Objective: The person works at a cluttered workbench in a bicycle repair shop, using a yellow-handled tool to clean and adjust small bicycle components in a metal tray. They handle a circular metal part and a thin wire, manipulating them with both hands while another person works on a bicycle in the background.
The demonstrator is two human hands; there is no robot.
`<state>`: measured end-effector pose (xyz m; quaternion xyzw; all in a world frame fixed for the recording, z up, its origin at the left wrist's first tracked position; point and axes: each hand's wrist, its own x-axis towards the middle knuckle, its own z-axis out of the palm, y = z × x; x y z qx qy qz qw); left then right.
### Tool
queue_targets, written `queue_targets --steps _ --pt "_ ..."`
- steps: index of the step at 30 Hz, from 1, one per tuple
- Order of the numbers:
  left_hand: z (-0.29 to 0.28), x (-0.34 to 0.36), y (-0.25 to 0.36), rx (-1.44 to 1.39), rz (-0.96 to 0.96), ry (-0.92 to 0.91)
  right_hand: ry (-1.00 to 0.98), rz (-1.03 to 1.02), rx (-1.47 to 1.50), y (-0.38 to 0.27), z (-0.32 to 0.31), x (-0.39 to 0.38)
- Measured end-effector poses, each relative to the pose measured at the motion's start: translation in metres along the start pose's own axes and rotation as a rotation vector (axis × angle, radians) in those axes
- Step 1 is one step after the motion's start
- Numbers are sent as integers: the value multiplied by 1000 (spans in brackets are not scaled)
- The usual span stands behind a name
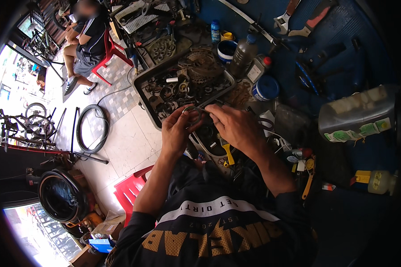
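Note:
My left hand [177, 130] pinches a thin metal ring [193, 115], perhaps a bearing ring, between thumb and fingers. My right hand [236, 128] is closed at the ring's right side, thumb and forefinger pressed together. A small thin piece seems to show at its fingertips, too small to name. Both hands hover over the near edge of a dark tray [139, 84] full of greasy bicycle parts. Just below them, a yellow-handled brush [227, 154] lies among small parts.
Bottles [243, 54] and a blue-lidded tub [266, 87] stand right of the tray. A large plastic jug [360, 114] lies farther right. Wrenches [282, 23] hang at the top. A red chair [131, 190] is by my left arm; a seated person [85, 44] and a tyre [92, 129] are left.

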<state>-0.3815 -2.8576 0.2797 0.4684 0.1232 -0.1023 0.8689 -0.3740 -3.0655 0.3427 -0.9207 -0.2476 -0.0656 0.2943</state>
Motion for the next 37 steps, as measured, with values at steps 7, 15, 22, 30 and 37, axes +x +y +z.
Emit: queue_targets --steps 7,15,22,30,37 --pt "10 -12 15 163 59 -14 28 -25 99 -12 -6 8" --pt "15 -17 26 148 136 -100 -39 37 306 -17 -9 14" --pt "16 -21 30 156 144 -140 -45 13 328 -20 -9 17" --pt "23 -25 36 311 225 -31 73 -57 54 -24 -14 14" --pt "22 -28 47 454 215 -37 -32 -91 -205 -39 -28 7"
